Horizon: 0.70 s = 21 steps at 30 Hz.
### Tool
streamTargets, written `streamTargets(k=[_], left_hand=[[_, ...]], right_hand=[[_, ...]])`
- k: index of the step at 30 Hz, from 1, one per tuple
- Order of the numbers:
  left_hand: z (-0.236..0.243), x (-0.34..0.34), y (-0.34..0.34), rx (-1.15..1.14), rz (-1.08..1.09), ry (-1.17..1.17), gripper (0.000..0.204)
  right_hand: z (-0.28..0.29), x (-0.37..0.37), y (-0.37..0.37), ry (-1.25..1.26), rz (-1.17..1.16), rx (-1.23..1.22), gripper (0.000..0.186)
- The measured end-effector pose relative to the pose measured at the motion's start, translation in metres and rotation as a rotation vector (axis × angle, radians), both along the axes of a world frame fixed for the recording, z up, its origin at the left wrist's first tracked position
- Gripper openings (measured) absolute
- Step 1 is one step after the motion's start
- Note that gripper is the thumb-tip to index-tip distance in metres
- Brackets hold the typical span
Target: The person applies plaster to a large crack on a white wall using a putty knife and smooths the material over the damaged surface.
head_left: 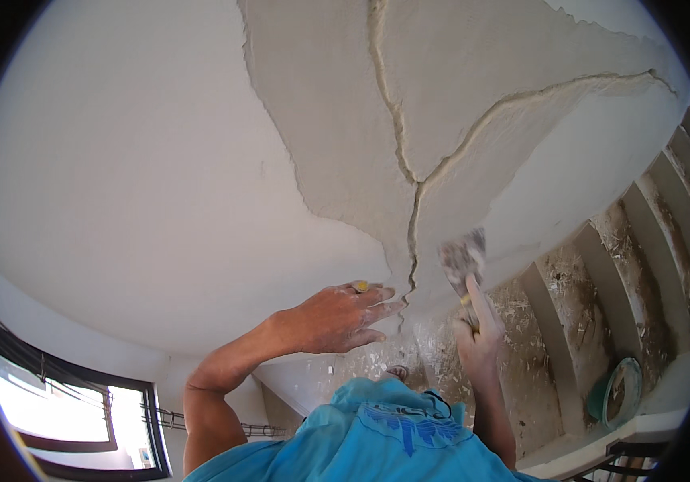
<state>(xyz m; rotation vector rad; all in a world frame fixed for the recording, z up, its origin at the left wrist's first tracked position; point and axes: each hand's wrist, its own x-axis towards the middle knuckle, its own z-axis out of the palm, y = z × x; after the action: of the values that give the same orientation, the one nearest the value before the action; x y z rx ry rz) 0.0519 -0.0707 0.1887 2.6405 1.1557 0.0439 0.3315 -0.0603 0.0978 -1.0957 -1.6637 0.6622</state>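
In my right hand [483, 331] is a putty knife [463, 257], its wide blade pointing up and smeared with grey-white residue. The blade is slightly blurred and lies just right of a long crack [414, 233] in the wall; I cannot tell if it touches the surface. My left hand [343, 316], with a yellow ring on one finger, has its fingers stretched toward the crack's lower end and appears to rest on the wall. Higher up, the crack forks into two gouged branches. A rough-edged grey area [321, 120] of bared or skimmed wall surrounds them.
Smooth white wall [136, 177] spreads to the left. Plaster-spattered stairs [578, 301] run down the right side, with a green bucket [624, 394] on a lower step. A dark-framed window [72, 418] is at lower left, and a dark railing [630, 459] at lower right.
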Motion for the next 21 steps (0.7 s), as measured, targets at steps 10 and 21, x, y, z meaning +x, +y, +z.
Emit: streamTargets(k=[10,21], left_hand=[[-0.084,-0.042,-0.034,-0.326,0.449,0.046,0.059],[-0.276,-0.100,-0.155,-0.595,0.786,0.135,0.050]], right_hand=[[0.077,-0.097,0.062,-0.138,0.069,0.598,0.064],[-0.149,0.009,-0.022,-0.323,0.011,-0.175,0.073]])
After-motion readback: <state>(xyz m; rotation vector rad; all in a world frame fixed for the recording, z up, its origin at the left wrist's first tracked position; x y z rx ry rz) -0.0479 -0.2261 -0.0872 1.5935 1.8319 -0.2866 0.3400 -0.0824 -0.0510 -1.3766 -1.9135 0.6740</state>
